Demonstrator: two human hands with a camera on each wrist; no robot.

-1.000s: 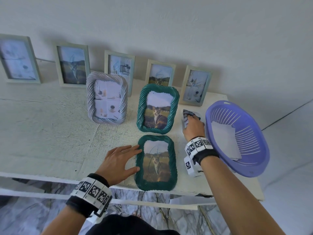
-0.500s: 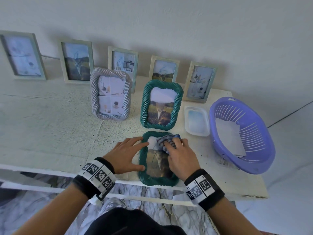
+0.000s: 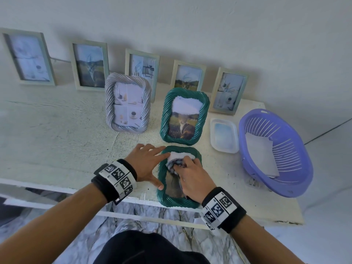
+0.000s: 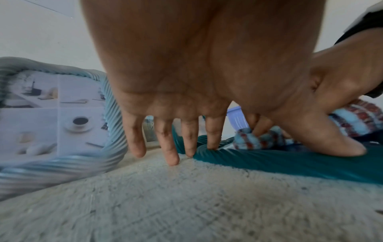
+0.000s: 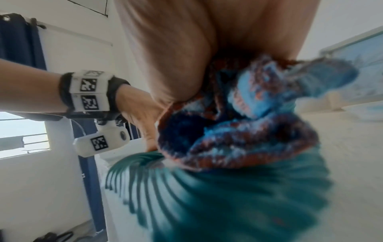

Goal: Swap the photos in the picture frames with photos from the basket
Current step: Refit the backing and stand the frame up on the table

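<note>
Right hand (image 3: 192, 180) grips a bunched cloth (image 3: 174, 165) on the flat green frame's (image 3: 162, 195) glass. Left hand (image 3: 146, 164) — fingers spread flat — braces the frame's edge beside it. Advise light strokes, brace maintained.

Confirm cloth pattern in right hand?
Checked: light blue, dark blue and reddish-brown. The cloth, gripped by the right hand, shows best in the right wrist view.

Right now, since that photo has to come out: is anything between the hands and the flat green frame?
Yes. A cloth, gripped by the right hand, lies on the frame's glass; the left hand touches its rim directly.
</note>
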